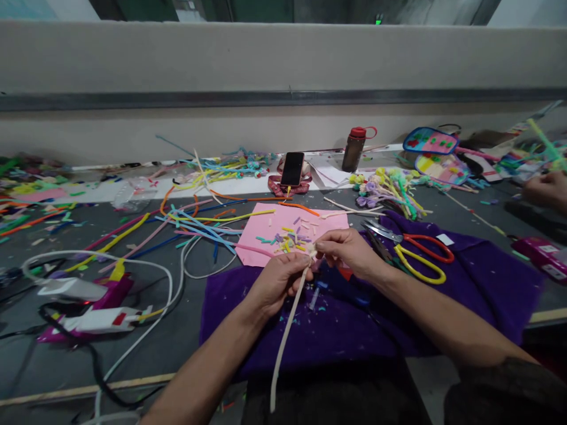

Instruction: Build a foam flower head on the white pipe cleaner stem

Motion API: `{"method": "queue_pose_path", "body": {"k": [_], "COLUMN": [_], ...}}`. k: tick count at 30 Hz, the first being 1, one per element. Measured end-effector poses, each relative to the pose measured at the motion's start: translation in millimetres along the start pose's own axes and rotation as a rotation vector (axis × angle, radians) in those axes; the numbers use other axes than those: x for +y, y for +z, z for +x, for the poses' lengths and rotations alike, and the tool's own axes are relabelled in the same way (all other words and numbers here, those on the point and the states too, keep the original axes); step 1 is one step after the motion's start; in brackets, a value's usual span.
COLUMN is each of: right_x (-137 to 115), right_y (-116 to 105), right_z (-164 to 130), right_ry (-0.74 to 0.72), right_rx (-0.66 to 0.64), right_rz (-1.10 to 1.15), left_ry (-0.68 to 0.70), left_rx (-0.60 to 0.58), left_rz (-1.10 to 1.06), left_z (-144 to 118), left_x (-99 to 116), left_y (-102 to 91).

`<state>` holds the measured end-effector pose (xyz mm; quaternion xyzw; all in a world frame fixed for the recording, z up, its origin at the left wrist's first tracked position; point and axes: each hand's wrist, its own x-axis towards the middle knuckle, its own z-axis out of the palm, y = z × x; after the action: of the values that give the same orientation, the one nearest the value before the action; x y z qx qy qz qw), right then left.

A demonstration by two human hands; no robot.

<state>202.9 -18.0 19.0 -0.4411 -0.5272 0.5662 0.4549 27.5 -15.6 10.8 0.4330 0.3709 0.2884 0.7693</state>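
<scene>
My left hand is closed on a cream pipe cleaner, whose long end hangs down toward the table's front edge. My right hand pinches at the pipe cleaner's upper end, with thumb and fingertips together; a small pale piece shows there, too small to name. Just beyond both hands lies a pink sheet with short cut pieces of pipe cleaner in several colours. Beneath the hands a purple cloth is spread. To the right rest scissors with red and yellow handles.
Power strips with chargers and looped white cables lie left. Long coloured pipe cleaners spread behind them. At the back are a phone, a bottle and a bundle of pipe-cleaner flowers. Another person's hand is far right.
</scene>
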Motion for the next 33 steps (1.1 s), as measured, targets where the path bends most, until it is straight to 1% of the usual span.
{"method": "queue_pose_path", "body": {"k": [4,14,18,21,25,29,33], "right_x": [0.7,-2.5,-2.2,-1.4,-0.5,1.0,1.5], "right_y": [-0.1,3.2,3.2,2.1,1.0,1.9,5.7], "right_z": [-0.1,-1.7,-2.7,-3.5,-3.1,-1.7,-1.4], "right_ry": [-0.007,0.004,-0.049,-0.083,-0.070,0.000,0.046], "right_rx": [0.006,0.059,0.070,0.035,0.028,0.026,-0.007], "right_rz": [-0.012,-0.111,-0.180,-0.213,-0.126,-0.004,0.016], "left_ry": [0.015,0.022,0.023,0.034,0.068,0.111,0.122], "left_rx": [-0.007,0.040,0.044,0.063,0.082,0.080,0.074], "left_rz": [0.010,0.043,0.059,0.063,0.054,0.056,0.084], "left_z": [-0.4,0.4,0.7,0.5,-0.2,-0.1,0.6], "left_x": [0.6,-0.9,-0.8,0.2,1.2,0.1,-1.6], "left_y": [1.4,1.8,2.2,1.8,0.0,-0.9,0.1]}}
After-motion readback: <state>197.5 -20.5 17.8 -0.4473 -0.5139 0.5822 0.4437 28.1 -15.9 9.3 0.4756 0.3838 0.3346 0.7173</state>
